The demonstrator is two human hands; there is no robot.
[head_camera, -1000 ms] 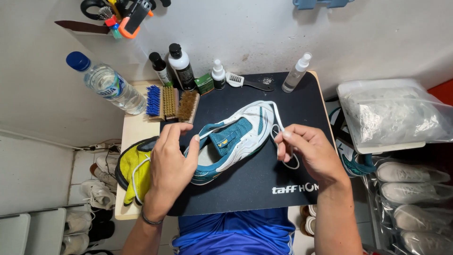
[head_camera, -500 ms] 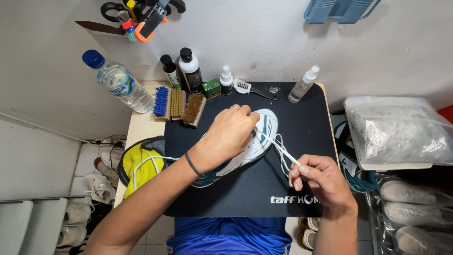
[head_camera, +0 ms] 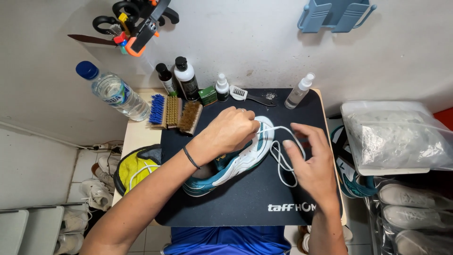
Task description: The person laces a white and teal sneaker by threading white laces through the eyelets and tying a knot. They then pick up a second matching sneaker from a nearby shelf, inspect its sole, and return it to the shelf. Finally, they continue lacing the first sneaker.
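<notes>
A teal and white sneaker (head_camera: pixel 236 165) lies on its side on a black mat (head_camera: pixel 245 203). My left hand (head_camera: pixel 229 132) is closed over the front of the shoe, pressing it down. A white lace (head_camera: pixel 283 163) runs from the toe out to the right in a loose loop. My right hand (head_camera: pixel 309 163) hovers over that loop with its fingers spread, touching the lace near the fingertips. The shoe's toe is hidden under my left hand.
Three brushes (head_camera: pixel 174 113) lie at the mat's back left, beside a water bottle (head_camera: pixel 113 92). Dark bottles (head_camera: pixel 181 80), a small white bottle (head_camera: pixel 222 87), a spray bottle (head_camera: pixel 299 92) and a small brush (head_camera: pixel 250 96) line the back. A yellow shoe (head_camera: pixel 134 167) sits left; bagged shoes (head_camera: pixel 401 137) right.
My left hand stays on the front of the shoe. My right hand has come up from the mat's lower right toward the toe, and the lace now lies slack in a loop.
</notes>
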